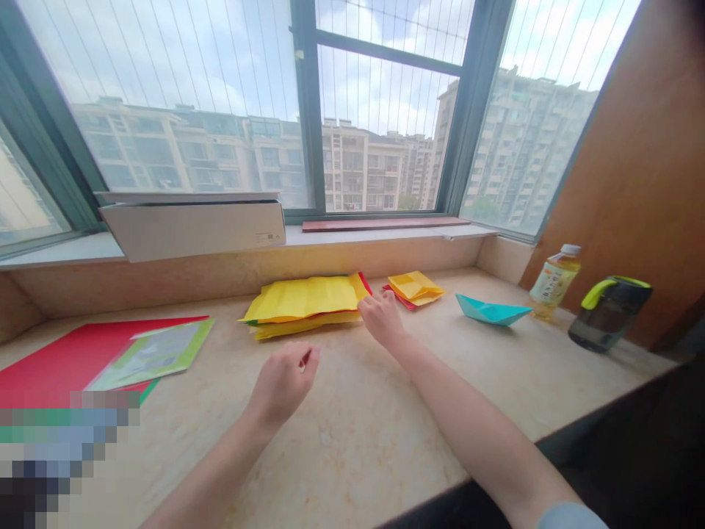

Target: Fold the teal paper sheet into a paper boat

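My right hand (pixel 382 317) reaches to the right edge of a stack of creased yellow paper sheets (pixel 305 301), fingers curled at its corner where a red sheet shows beneath. My left hand (pixel 283 382) hovers over the stone counter (pixel 352 411) nearer me, fingers loosely curled with nothing visible in them. A smaller folded yellow piece on red paper (pixel 414 286) lies just right of the stack. A teal paper boat (pixel 491 311) sits further right.
A red sheet with a green printed leaflet (pixel 148 354) lies at left. A long white box (pixel 192 224) rests on the window sill. A yellow drink bottle (pixel 555 281) and a dark jug with a green handle (pixel 609 312) stand at right by the wooden wall.
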A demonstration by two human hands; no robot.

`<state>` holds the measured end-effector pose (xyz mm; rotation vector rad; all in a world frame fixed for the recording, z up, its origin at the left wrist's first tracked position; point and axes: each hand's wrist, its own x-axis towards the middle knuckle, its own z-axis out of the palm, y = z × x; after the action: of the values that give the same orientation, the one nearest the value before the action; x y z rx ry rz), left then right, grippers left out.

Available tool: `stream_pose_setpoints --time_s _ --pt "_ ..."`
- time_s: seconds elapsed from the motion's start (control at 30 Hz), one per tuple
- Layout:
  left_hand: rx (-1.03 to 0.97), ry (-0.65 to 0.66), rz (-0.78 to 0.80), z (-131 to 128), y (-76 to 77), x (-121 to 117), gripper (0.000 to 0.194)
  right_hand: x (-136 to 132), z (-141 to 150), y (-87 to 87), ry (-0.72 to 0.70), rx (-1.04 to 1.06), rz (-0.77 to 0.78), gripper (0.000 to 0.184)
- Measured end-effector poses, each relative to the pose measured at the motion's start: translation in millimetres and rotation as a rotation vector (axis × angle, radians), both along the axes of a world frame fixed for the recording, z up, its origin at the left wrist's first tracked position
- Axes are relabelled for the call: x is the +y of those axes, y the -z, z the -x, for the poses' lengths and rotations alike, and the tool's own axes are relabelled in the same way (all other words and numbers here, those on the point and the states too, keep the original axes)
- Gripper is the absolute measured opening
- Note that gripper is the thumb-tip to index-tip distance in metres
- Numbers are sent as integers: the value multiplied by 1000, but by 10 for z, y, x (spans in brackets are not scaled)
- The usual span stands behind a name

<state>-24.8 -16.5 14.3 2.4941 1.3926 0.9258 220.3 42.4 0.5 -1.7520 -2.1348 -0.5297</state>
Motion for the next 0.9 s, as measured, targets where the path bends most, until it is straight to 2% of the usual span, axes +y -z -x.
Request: stream_pose_setpoints --time_s 0.13,0.3,0.57,0.63,0.7,0.8,0.9 --pt "-1 10 -7 3 -2 4 39 3 8 10 -31 26 -16 29" --pt "-6 15 -6 3 1 9 38 27 21 64 -59 136 -39 25" --pt "-79 20 6 -5 -20 -11 39 31 -60 61 -67 545 -162 25" --pt "-189 36 56 -11 -12 3 39 17 -88 47 -59 687 -210 24" --pt "-389 25 159 -19 10 35 43 -2 -111 26 -53 837 -260 28" --pt "-772 -76 421 -25 46 106 56 -44 -146 -32 -75 1039 -311 35" --pt "-1125 -122 677 0 24 161 55 -92 -193 -113 -88 1217 -318 42"
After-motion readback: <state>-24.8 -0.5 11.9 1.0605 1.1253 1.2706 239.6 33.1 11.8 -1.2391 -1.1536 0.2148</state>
